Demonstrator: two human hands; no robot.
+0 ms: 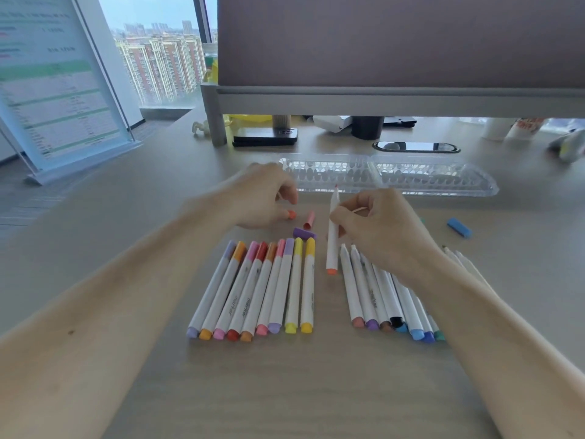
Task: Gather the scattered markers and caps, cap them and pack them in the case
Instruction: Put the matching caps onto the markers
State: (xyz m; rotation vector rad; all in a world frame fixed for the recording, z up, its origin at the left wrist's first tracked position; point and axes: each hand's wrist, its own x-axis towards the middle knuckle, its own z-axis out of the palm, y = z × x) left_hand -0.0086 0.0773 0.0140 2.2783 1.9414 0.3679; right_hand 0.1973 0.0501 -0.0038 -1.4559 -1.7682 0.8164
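My right hand [376,226] grips an uncapped white marker with an orange end [332,239], held nearly upright, tip pointing away. My left hand [266,198] pinches a small orange cap [291,214] just left of it. A pink cap [309,220] and a purple cap [304,233] lie on the table between my hands. Several capped markers [262,289] lie in a row at centre left. Several uncapped markers [386,296] lie at centre right, partly under my right forearm. The clear plastic case [389,179] lies open behind my hands.
A blue cap [459,228] lies at the right. A black phone [266,136] and a dark cup [367,127] sit under the grey monitor riser [380,99]. A sign stand [60,90] rises at the left. The wooden table [285,391] stretches toward me.
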